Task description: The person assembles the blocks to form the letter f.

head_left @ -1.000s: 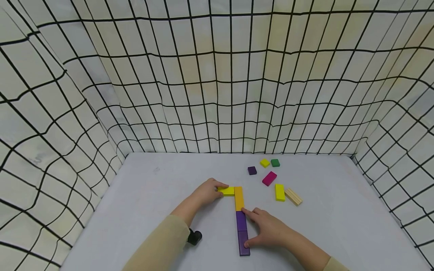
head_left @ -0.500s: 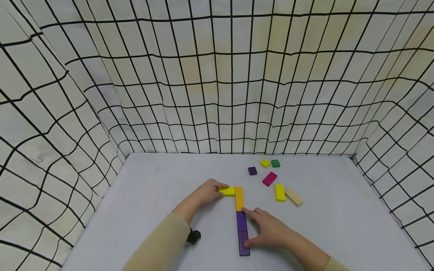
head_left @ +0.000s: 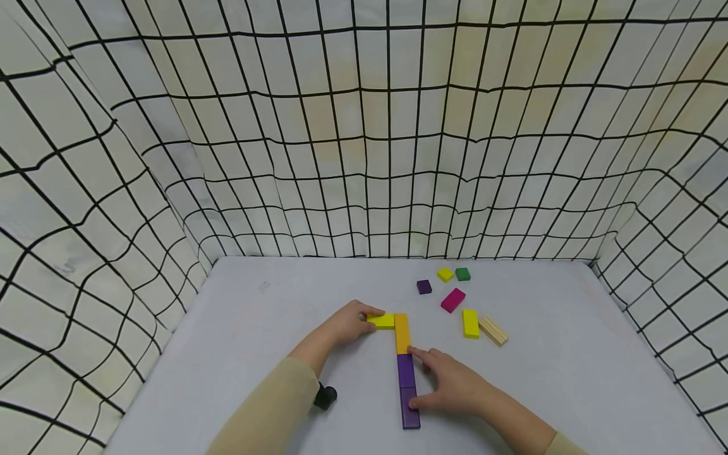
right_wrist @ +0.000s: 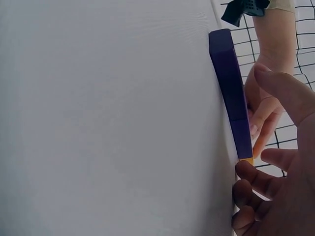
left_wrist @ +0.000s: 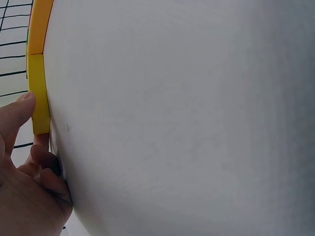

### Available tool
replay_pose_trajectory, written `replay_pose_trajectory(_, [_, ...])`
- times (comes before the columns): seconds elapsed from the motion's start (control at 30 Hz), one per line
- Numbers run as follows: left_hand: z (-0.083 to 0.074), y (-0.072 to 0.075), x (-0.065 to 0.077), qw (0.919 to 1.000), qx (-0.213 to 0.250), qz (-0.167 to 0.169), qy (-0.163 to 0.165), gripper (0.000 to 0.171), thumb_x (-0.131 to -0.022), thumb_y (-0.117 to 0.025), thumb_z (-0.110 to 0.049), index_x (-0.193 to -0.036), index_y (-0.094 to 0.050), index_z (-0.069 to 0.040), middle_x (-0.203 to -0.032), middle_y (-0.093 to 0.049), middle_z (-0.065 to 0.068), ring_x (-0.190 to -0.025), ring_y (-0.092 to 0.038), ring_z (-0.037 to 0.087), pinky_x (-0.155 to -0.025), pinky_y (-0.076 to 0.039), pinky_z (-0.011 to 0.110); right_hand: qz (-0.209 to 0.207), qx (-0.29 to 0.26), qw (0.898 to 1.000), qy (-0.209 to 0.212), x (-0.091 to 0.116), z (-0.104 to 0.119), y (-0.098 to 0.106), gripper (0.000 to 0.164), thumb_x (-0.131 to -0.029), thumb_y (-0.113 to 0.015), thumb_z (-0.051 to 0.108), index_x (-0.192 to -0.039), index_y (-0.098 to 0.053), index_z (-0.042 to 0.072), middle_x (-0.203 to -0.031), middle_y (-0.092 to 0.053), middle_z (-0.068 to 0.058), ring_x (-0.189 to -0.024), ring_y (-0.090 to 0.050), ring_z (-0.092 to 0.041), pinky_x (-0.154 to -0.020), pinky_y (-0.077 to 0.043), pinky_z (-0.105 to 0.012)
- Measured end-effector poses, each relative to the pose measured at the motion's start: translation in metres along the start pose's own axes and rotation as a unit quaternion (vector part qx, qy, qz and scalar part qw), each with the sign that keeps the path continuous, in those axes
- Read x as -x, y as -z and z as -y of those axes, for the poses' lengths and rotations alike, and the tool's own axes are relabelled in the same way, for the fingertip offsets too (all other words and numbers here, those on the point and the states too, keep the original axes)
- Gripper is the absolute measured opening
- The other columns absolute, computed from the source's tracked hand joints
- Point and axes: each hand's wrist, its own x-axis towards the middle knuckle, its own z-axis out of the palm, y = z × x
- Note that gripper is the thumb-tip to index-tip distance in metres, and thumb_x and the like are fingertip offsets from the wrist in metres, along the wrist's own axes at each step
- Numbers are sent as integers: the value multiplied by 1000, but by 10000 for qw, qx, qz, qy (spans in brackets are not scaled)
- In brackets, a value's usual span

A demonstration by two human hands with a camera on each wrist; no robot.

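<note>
My left hand (head_left: 344, 321) pinches the outer end of a yellow block (head_left: 384, 321) between thumb and fingers. The inner end of that block meets the side of an orange block (head_left: 402, 333), near its far end. Two purple blocks (head_left: 406, 371) continue the row from the orange one toward me. To the right of this row is my right hand (head_left: 455, 384), thumb and index finger spread apart. Its index fingertip is at the orange block's near end, and its thumb tip hovers at the nearest purple block (right_wrist: 225, 69); whether it touches cannot be told.
Beyond the row lie a small dark purple block (head_left: 424, 287), a small yellow block (head_left: 445, 274), a green block (head_left: 463, 274) and a magenta block (head_left: 453, 300). Another yellow block (head_left: 470, 323) rests beside a ridged wooden piece (head_left: 493, 331). Black netting (head_left: 389, 158) surrounds the white table (head_left: 256, 341).
My right thumb and index fingertip have shifted slightly away from me along the row. The left hand and the blocks look almost the same.
</note>
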Motion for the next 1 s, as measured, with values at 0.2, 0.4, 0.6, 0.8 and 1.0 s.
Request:
replay_pose_trajectory(0.2, [2,-1,-2,10000,-14,2,-1,33,-95,-67,-19,-127,-70,-25,-133,-56,11,-126,-49,31,-108,-37,54,-38,-189,9998,48,1,1,2,92,-74,-81,55,-150,-43,22,-100,-52,7,-91,-48,-14,-85,-50,-39])
replay_pose_trajectory(0.4, [3,0,-2,10000,65,23,-15,33,-95,-68,-19,-127,-70,-25,-133,-56,11,-127,-49,31,-109,-36,54,-182,-424,9989,91,2,-4,4,85,-76,-80,54,-148,-46,24,-100,-53,6,-84,-50,-14,-72,-48,-29])
replay_pose_trajectory(0.6, [3,1,-1,9999,106,50,-64,34,-94,-68,-17,-127,-70,-24,-133,-56,11,-126,-49,31,-109,-36,54,-763,-437,9961,100,6,-17,11,70,-80,-78,51,-141,-55,27,-102,-56,8,-81,-51,-12,-67,-48,-23])
replay_pose_trajectory(0.8, [2,1,-1,9999,143,57,-54,34,-94,-67,-16,-127,-70,-23,-133,-56,11,-127,-49,32,-109,-36,54,-1554,-426,9869,-66,14,-36,31,57,-81,-81,41,-133,-65,24,-100,-60,6,-79,-50,-12,-61,-46,-23])
replay_pose_trajectory(1.0, [2,0,-1,9997,232,85,-18,34,-94,-68,-16,-127,-70,-23,-133,-57,11,-127,-48,33,-109,-35,55,-1944,-410,9794,-366,28,-61,59,52,-83,-80,37,-130,-67,18,-104,-61,-1,-82,-50,-16,-58,-45,-24])
